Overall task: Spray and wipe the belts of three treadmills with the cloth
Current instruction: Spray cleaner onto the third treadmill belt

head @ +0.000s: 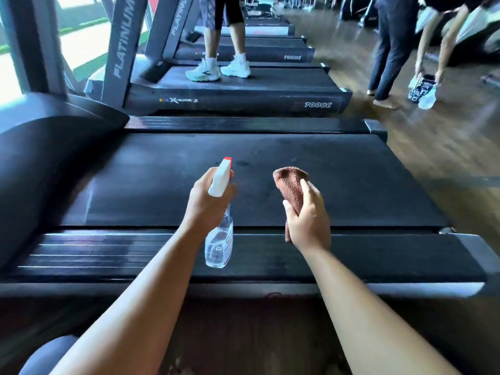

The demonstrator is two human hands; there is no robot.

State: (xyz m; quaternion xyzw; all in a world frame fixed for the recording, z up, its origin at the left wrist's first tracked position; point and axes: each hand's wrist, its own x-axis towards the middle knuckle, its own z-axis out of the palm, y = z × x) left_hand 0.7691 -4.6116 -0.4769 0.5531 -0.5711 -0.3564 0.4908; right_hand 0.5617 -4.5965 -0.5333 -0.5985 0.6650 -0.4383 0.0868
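Note:
A black treadmill belt point(162, 180) stretches across in front of me. My left hand point(207, 203) grips a clear spray bottle point(219, 239) by its white trigger head, whose red nozzle points out over the belt. Just to the right, my right hand point(308, 217) holds a folded brown cloth point(290, 185) above the belt. Both hands hover over the belt's near half. A second treadmill point(243, 87) lies beyond, with a third one point(243, 51) behind it.
A person in white sneakers point(217, 69) stands on the second treadmill's belt. At the right, on the wooden floor point(433, 147), two people stand, one bending down to a bag point(420, 89). The near side rail point(135, 253) runs below my hands. A dark motor hood point(40, 147) rises at the left.

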